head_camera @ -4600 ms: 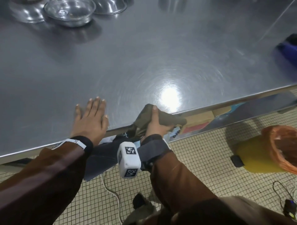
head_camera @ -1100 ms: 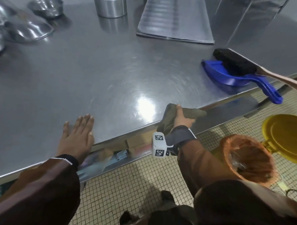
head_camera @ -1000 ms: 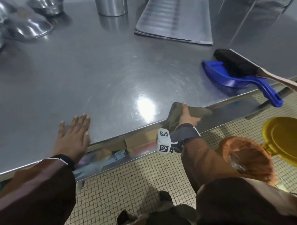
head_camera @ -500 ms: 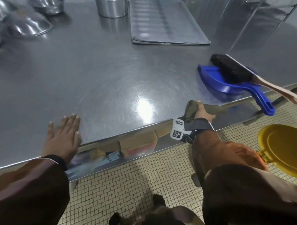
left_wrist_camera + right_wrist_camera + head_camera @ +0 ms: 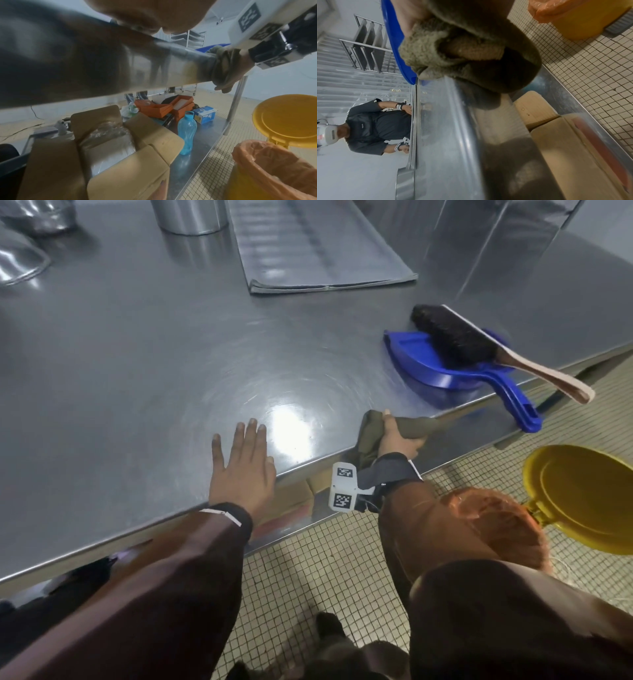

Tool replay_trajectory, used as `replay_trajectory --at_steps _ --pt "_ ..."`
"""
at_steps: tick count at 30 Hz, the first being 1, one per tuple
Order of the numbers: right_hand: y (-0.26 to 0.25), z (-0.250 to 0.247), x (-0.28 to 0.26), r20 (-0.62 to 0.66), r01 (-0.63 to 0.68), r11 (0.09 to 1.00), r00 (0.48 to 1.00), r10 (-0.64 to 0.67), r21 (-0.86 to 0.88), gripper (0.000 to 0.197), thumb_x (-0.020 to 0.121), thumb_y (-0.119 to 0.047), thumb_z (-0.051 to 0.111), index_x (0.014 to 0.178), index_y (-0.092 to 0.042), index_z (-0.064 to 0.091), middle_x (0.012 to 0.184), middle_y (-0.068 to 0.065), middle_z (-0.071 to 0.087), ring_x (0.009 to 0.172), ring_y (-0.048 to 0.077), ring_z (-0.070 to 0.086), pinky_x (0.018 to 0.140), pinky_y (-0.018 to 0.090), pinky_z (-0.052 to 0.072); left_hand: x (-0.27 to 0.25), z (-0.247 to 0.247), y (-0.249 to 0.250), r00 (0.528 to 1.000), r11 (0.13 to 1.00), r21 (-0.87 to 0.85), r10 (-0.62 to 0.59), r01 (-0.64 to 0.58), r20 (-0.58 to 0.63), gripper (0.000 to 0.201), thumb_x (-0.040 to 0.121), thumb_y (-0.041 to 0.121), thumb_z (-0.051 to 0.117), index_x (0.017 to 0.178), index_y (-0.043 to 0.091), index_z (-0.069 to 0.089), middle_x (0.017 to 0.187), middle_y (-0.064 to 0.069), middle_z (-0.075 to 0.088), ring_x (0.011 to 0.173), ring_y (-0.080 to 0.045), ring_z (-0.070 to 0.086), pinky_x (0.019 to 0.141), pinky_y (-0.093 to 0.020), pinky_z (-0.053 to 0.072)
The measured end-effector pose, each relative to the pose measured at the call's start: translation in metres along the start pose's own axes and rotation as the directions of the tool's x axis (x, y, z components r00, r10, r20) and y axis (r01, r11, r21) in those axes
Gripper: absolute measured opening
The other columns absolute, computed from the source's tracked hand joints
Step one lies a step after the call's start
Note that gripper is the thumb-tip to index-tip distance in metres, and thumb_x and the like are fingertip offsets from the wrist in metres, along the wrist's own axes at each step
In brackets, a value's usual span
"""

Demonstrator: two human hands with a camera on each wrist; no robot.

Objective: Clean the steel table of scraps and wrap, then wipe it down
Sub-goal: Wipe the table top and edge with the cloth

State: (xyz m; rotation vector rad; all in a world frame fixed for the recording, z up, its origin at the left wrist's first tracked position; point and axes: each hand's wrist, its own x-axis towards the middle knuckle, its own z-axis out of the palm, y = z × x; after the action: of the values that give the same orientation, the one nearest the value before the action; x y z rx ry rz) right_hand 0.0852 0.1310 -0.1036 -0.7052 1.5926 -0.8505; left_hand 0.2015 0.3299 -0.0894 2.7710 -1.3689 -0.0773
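Observation:
The steel table [image 5: 137, 364] fills the head view. My left hand [image 5: 243, 463] lies flat on it near the front edge, fingers straight and spread. My right hand [image 5: 399, 438] grips an olive-green cloth [image 5: 371, 436] folded over the table's front edge, thumb on top, just left of the dustpan. In the left wrist view the cloth [image 5: 223, 67] wraps the edge strip under my right hand [image 5: 244, 59]. The right wrist view shows the cloth [image 5: 471, 40] bunched close to the lens against the table edge [image 5: 453, 121]. I see no scraps or wrap on the tabletop.
A blue dustpan [image 5: 428, 364] with a dark brush [image 5: 452, 337] sits at the right front edge, handles overhanging. A yellow bin with an orange bag [image 5: 493, 518] and open lid [image 5: 582, 498] stands below. Steel tray [image 5: 318, 244], canister and bowls at the back. Another person [image 5: 373, 125] across the table.
My right hand has slid the cloth rightward along the front edge towards the dustpan. My left hand has shifted right on the tabletop, closer to the right hand.

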Motion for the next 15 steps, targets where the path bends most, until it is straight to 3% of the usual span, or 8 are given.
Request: replay_trajectory --at_steps 4,10,15 --pt "-0.014 -0.007 0.023 -0.012 0.003 1.000 1.000 -0.003 0.031 0.109 0.070 -0.042 0.076 0.151 -0.019 0.008 0.152 0.007 0.029 0.133 0.028 0.041 0.110 0.035 0.031 0.002 0.007 0.002 0.999 1.000 -0.009 -0.019 0.020 0.037 0.055 0.098 0.030 0.009 0.148 0.015 -0.005 0.158 -0.002 -0.008 0.145 -0.017 -0.010 0.115 -0.045 -0.015" --pt "-0.018 -0.013 0.039 -0.041 0.110 0.991 0.993 -0.107 0.080 0.102 0.072 -0.038 0.074 0.150 -0.023 0.010 0.147 0.011 0.037 0.130 0.029 0.044 0.111 0.038 0.033 0.003 0.009 0.001 0.998 0.999 0.006 -0.032 0.032 0.048 0.065 0.086 0.036 -0.006 0.148 0.016 -0.006 0.158 -0.002 -0.006 0.146 -0.017 -0.009 0.113 -0.043 -0.017" --pt "-0.004 -0.017 0.028 -0.005 0.287 0.956 0.958 -0.288 0.061 0.085 0.080 -0.020 0.069 0.150 -0.015 0.020 0.147 0.011 0.035 0.133 0.026 0.041 0.112 0.029 0.031 0.004 0.010 0.003 0.997 0.998 -0.016 -0.058 0.059 0.043 0.066 0.086 0.037 -0.005 0.149 0.017 -0.004 0.158 -0.001 -0.005 0.146 -0.017 -0.007 0.114 -0.043 -0.016"
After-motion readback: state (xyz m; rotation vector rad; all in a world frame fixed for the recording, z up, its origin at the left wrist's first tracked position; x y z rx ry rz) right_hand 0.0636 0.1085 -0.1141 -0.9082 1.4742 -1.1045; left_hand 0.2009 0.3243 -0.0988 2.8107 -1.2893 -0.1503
